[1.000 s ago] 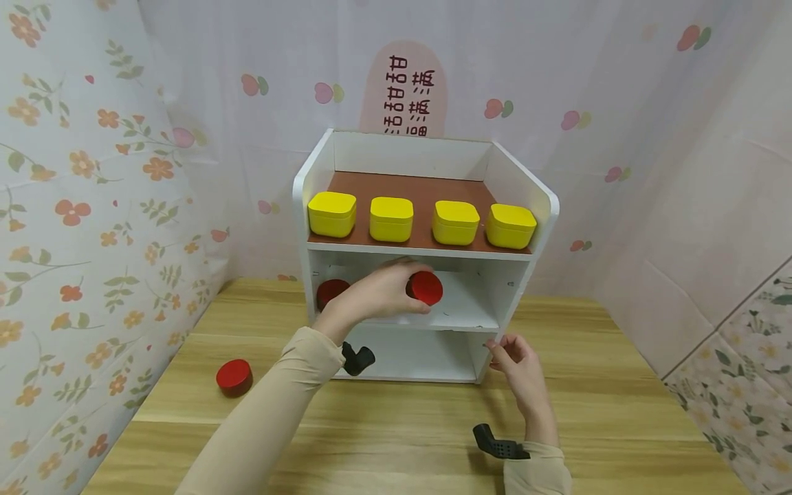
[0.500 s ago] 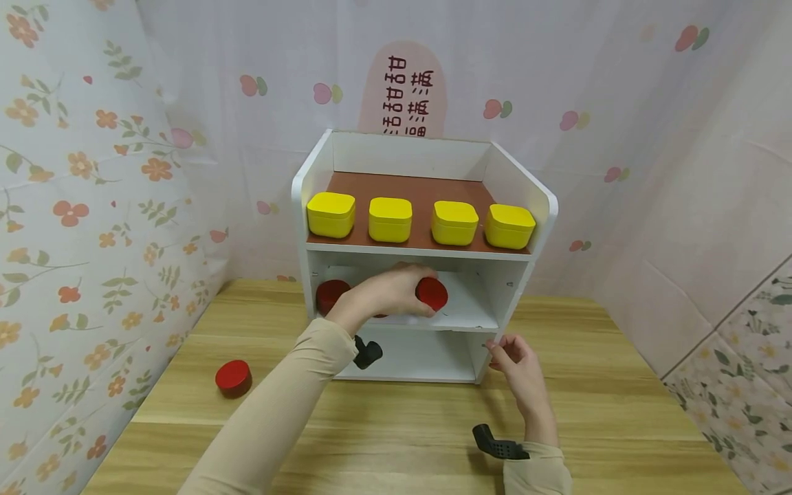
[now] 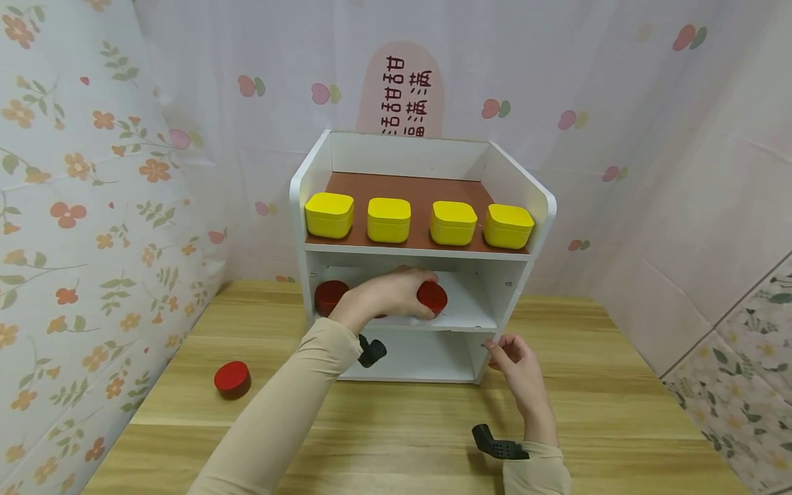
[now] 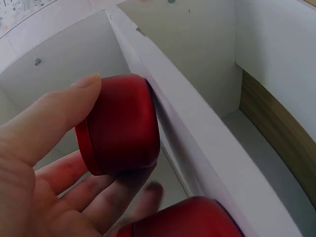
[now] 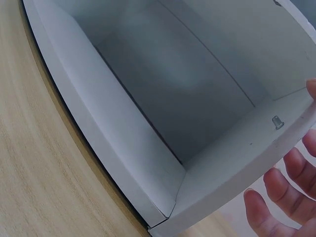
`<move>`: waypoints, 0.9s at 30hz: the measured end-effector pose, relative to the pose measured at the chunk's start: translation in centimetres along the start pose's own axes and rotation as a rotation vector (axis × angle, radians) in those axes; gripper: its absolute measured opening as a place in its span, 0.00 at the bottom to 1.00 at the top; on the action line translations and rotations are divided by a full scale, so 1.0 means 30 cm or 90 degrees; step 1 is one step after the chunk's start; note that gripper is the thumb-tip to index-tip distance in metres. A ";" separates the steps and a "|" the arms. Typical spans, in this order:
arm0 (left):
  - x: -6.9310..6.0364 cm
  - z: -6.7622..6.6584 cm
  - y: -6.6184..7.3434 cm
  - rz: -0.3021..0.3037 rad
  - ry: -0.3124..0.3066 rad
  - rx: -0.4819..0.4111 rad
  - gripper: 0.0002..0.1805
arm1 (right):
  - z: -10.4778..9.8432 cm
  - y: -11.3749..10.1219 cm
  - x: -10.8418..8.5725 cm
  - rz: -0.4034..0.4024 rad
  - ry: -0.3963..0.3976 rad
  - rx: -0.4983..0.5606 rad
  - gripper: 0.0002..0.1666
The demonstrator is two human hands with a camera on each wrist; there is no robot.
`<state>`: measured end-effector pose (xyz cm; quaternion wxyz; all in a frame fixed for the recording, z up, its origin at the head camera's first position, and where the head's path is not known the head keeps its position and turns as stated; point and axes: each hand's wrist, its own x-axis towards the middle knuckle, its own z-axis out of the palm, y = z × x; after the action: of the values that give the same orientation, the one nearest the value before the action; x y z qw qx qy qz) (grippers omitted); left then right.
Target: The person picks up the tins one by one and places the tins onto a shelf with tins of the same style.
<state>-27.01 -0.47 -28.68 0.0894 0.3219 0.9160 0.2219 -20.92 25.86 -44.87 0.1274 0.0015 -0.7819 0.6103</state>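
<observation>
My left hand [image 3: 399, 294] reaches into the middle compartment of a white shelf unit [image 3: 408, 326]. Thumb and fingers grip a round red tin [image 3: 432, 298] at the shelf's front; the left wrist view shows this tin [image 4: 123, 126] close against the board. A second red tin [image 4: 187, 219] lies below it there, mostly hidden by my wrist in the head view. Farther left on that shelf is another red tin [image 3: 331, 297]. My right hand [image 3: 516, 361] holds the unit's right side panel [image 5: 237, 185], thumb at the inner edge, fingers outside.
Several yellow tins [image 3: 388, 220] stand along the front of the brown top board [image 3: 402, 185]. One more red tin [image 3: 233, 379] sits on the wooden table [image 3: 371, 440], left of my left arm. A patterned curtain [image 3: 260, 172] hangs behind.
My left hand has moved slightly right and down with the red tin, bringing it to the middle shelf. The right hand stays at the side panel.
</observation>
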 end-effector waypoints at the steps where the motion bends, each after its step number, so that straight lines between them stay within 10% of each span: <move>1: -0.001 -0.001 -0.001 -0.003 -0.003 -0.001 0.36 | 0.000 0.000 0.000 0.000 0.000 0.000 0.18; 27: -0.010 -0.025 0.011 -0.040 -0.033 0.026 0.45 | -0.001 0.007 0.004 -0.007 0.005 -0.002 0.17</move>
<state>-26.84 -0.69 -27.87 0.1133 0.3002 0.9274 0.1922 -21.06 25.95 -45.06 0.1342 0.0033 -0.7824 0.6082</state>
